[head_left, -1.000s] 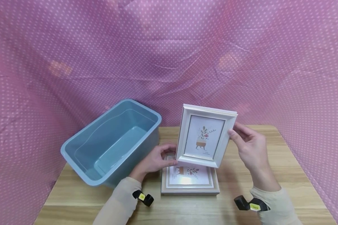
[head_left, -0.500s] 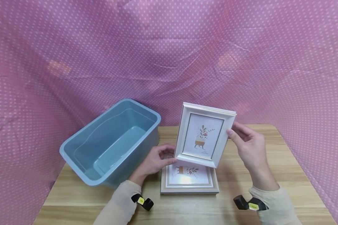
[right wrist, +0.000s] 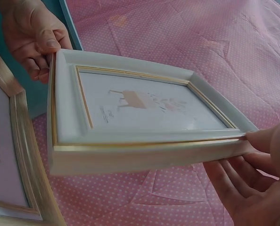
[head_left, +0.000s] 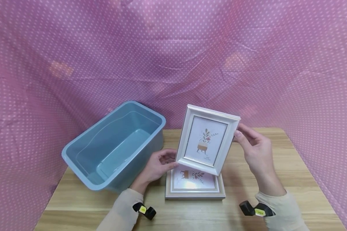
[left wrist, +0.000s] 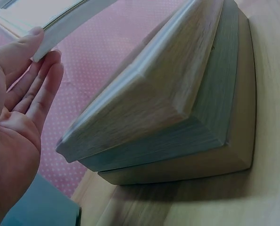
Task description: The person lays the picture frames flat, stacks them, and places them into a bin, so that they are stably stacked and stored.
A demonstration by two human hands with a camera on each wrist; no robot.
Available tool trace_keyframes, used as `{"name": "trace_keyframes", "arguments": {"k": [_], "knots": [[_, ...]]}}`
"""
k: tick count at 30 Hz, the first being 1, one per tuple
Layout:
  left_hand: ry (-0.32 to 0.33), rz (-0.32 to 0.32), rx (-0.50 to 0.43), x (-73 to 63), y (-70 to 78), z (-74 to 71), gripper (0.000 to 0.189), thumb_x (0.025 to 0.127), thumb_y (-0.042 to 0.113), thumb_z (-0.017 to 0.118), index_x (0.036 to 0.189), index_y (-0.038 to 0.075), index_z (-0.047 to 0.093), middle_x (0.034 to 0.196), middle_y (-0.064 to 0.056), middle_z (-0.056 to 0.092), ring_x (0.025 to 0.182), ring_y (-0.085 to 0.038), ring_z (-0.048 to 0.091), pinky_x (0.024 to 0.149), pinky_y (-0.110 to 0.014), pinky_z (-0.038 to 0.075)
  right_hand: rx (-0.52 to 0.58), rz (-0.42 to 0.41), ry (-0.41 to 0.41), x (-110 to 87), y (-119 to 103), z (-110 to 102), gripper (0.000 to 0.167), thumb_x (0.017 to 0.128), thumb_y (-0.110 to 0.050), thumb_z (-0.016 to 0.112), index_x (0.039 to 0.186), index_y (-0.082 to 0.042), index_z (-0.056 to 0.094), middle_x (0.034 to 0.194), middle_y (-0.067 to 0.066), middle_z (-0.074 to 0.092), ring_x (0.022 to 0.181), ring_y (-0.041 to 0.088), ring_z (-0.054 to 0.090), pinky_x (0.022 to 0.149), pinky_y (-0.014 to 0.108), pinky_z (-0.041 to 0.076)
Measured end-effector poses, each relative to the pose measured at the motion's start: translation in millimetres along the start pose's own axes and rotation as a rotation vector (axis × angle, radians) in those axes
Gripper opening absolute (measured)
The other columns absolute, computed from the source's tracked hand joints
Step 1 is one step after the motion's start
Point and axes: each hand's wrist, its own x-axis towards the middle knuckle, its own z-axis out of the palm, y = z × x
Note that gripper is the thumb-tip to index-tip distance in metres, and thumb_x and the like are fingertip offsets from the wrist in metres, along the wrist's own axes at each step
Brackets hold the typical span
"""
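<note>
A white picture frame [head_left: 206,141] with a potted-plant print stands tilted above a stack of frames, its picture side facing the head camera. My left hand [head_left: 157,166] pinches its lower left corner, thumb in front and fingers behind. At the opposite edge my right hand [head_left: 257,152] holds the frame between thumb and fingers; in the right wrist view the thumb [right wrist: 265,141] lies at its rim with the other fingers beneath. Below lies the stack, topped by a wood-toned picture frame [head_left: 195,194], its print turned sideways and partly hidden. Brown, grey-green and tan layers [left wrist: 168,117] show from the side.
Left of the stack, a deep blue plastic bin [head_left: 115,144] stands slanted on the wooden table [head_left: 292,179], its inside bare, close beside my left forearm. Pink dotted cloth [head_left: 173,57] hangs behind the table and along both sides.
The white picture frame has shifted slightly left and tilted a little more clockwise, both hands staying at its edges. My left hand has moved a little left. The stack and bin stay put.
</note>
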Motion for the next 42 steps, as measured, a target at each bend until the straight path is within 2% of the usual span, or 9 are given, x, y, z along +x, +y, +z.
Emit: {"name": "trace_keyframes", "arguments": {"k": [4, 7, 12, 16, 22, 27, 32, 37, 42], "knots": [[0.018, 0.009, -0.056, -2.8, -1.1, -1.2, 0.049, 0.091, -0.004, 0.079, 0.135, -0.016, 0.060, 0.129, -0.038, 0.067, 0.108, -0.002, 0.071, 0.102, -0.023, 0.060, 0.073, -0.008, 0.022, -0.3, 0.5, 0.3, 0.035, 0.100, 0.008, 0.068, 0.135, 0.012, 0.067, 0.107, -0.007, 0.082, 0.078, 0.008, 0.080, 0.087, 0.021, 0.065], [0.032, 0.021, -0.089, -5.1, -3.3, -2.4, 0.050, 0.092, -0.004, 0.078, 0.136, -0.017, 0.058, 0.131, -0.039, 0.065, 0.109, -0.002, 0.070, 0.102, -0.022, 0.060, 0.128, -0.009, 0.029, -0.9, 1.5, 0.2, 0.036, 0.100, 0.010, 0.067, 0.135, 0.011, 0.068, 0.108, -0.002, 0.082, 0.083, 0.010, 0.081, 0.086, 0.025, 0.066], [0.076, 0.040, -0.132, -9.5, -6.6, -4.2, 0.050, 0.093, 0.000, 0.080, 0.134, -0.018, 0.058, 0.129, -0.035, 0.067, 0.111, -0.003, 0.071, 0.102, -0.022, 0.060, 0.229, -0.023, 0.029, -1.7, 4.2, 0.1, 0.038, 0.099, 0.015, 0.065, 0.136, 0.011, 0.067, 0.111, 0.002, 0.082, 0.095, 0.013, 0.082, 0.086, 0.031, 0.067], [0.106, 0.055, -0.157, -11.9, -8.0, -4.2, 0.051, 0.094, 0.005, 0.082, 0.133, -0.019, 0.059, 0.128, -0.031, 0.069, 0.110, -0.005, 0.071, 0.102, -0.021, 0.060, 0.268, -0.023, 0.040, -3.7, 8.7, -0.8, 0.039, 0.098, 0.017, 0.064, 0.136, 0.009, 0.067, 0.114, 0.004, 0.081, 0.097, 0.014, 0.082, 0.085, 0.032, 0.068], [0.147, 0.030, -0.174, -14.0, -8.3, -2.8, 0.048, 0.095, -0.001, 0.077, 0.134, -0.021, 0.059, 0.130, -0.041, 0.064, 0.109, -0.006, 0.071, 0.100, -0.021, 0.060, 0.291, -0.038, 0.026, -8.7, 16.9, -4.3, 0.039, 0.096, 0.020, 0.064, 0.135, 0.018, 0.062, 0.121, 0.006, 0.080, 0.095, 0.015, 0.082, 0.083, 0.034, 0.068], [0.225, -0.034, -0.193, -18.1, -6.8, 0.3, 0.044, 0.093, -0.006, 0.076, 0.133, -0.018, 0.061, 0.128, -0.027, 0.071, 0.107, -0.008, 0.073, 0.097, -0.021, 0.062, 0.330, -0.094, -0.031, -13.2, 22.6, -7.6, 0.036, 0.096, 0.022, 0.062, 0.132, 0.019, 0.064, 0.129, 0.010, 0.079, 0.100, 0.019, 0.082, 0.082, 0.037, 0.069], [0.308, -0.044, -0.214, -20.7, -5.8, 5.9, 0.039, 0.094, -0.008, 0.075, 0.129, -0.019, 0.063, 0.120, -0.015, 0.077, 0.104, -0.009, 0.074, 0.093, -0.021, 0.064, 0.351, -0.126, -0.062, -17.5, 27.7, -11.0, 0.035, 0.095, 0.025, 0.060, 0.130, 0.022, 0.064, 0.131, 0.013, 0.078, 0.102, 0.020, 0.082, 0.081, 0.039, 0.069], [0.406, -0.067, -0.270, -21.6, -3.5, 10.7, 0.037, 0.093, -0.013, 0.072, 0.127, -0.022, 0.062, 0.113, -0.007, 0.078, 0.102, -0.008, 0.075, 0.092, -0.020, 0.064, 0.314, -0.142, -0.100, -21.9, 32.4, -15.1, 0.035, 0.094, 0.026, 0.059, 0.129, 0.022, 0.063, 0.126, 0.007, 0.080, 0.103, 0.017, 0.082, 0.086, 0.038, 0.068], [0.484, -0.107, -0.354, -21.2, -1.2, 15.0, 0.037, 0.094, -0.013, 0.072, 0.128, -0.022, 0.061, 0.110, -0.003, 0.077, 0.101, -0.011, 0.076, 0.091, -0.021, 0.064, 0.241, -0.114, -0.109, -27.6, 34.0, -17.9, 0.036, 0.094, 0.024, 0.064, 0.129, 0.024, 0.061, 0.127, 0.003, 0.079, 0.106, 0.015, 0.080, 0.094, 0.035, 0.066]]}}
